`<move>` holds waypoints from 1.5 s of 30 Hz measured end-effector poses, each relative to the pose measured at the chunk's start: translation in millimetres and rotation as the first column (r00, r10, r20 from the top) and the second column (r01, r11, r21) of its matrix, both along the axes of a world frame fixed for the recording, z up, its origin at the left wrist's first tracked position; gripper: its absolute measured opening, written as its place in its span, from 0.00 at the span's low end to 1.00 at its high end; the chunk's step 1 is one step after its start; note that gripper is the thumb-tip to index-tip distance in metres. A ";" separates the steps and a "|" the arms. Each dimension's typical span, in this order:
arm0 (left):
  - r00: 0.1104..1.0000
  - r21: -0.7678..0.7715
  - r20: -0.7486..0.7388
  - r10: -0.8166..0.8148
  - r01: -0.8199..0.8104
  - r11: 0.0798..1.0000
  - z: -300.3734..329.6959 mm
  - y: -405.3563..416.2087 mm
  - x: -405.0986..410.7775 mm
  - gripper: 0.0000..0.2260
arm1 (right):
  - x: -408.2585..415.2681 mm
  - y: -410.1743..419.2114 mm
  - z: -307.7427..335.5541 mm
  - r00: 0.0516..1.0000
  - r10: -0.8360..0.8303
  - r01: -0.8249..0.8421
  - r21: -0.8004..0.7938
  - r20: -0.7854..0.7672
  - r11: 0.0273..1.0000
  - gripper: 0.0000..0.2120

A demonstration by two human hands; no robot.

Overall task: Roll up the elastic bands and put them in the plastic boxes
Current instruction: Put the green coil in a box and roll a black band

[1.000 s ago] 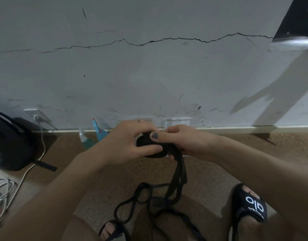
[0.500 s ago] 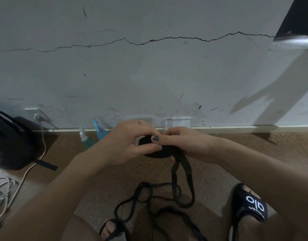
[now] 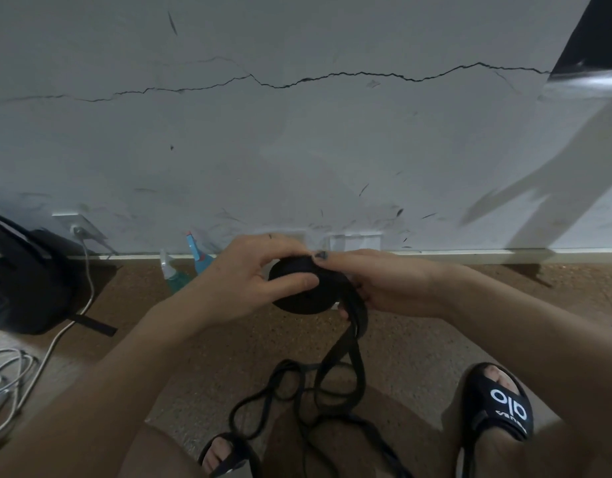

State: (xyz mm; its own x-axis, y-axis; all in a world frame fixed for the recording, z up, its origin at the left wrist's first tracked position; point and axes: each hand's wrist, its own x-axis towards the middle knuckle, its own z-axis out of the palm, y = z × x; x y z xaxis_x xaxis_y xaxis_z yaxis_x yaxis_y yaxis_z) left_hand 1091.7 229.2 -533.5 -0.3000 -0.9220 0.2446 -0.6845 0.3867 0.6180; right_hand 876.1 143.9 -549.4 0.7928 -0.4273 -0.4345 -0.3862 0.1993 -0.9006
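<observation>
A black elastic band is partly wound into a flat roll (image 3: 306,298) held in front of me at mid-frame. My left hand (image 3: 242,281) grips the roll, thumb across its face and fingers behind it. My right hand (image 3: 377,284) pinches the roll's upper right edge and the strand leaving it. The loose band (image 3: 335,367) hangs down from the roll and lies in tangled loops on the brown floor between my feet. No plastic box is in view.
A cracked white wall (image 3: 297,150) stands close ahead. Two spray bottles (image 3: 194,263) sit at its base. A black bag (image 3: 25,281) and white cables (image 3: 18,370) lie at left. My feet wear black slides (image 3: 497,405).
The roll has grown and turned its flat face toward me. The hanging strand has shortened and its lower loop has risen off the floor pile.
</observation>
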 end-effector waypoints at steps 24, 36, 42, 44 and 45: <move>0.998 -0.010 0.053 -0.013 0.014 1.000 -1.2 0.1 -2.4 0.12 | 1.9 3.4 1.5 1.000 -0.002 0.002 -0.015 -0.024 1.000 0.30; 0.999 -0.028 0.019 -0.036 0.037 0.999 1.8 -1.3 -2.0 0.08 | 2.8 5.7 2.4 0.999 -0.018 0.018 0.010 0.035 1.000 0.26; 0.998 -0.032 -0.061 -0.011 0.009 0.999 4.5 -0.1 1.2 0.06 | 1.2 1.3 -0.9 0.994 0.015 -0.027 0.110 0.107 0.994 0.26; 1.000 -0.005 0.006 -0.016 0.016 1.000 3.8 -1.0 2.0 0.10 | 4.7 2.8 -2.8 0.997 -0.042 0.044 -0.025 0.062 0.999 0.30; 0.999 0.000 0.043 -0.022 0.022 1.000 2.7 -1.5 1.2 0.12 | 6.1 3.7 -3.0 0.998 -0.060 0.063 -0.093 0.030 0.994 0.32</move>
State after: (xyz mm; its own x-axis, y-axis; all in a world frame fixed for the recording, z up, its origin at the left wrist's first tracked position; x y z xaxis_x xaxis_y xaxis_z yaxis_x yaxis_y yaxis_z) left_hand 1092.9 227.7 -530.8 -0.3307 -0.9150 0.2311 -0.7018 0.4021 0.5881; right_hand 882.2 147.6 -552.4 0.7748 -0.5134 -0.3688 -0.3507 0.1362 -0.9265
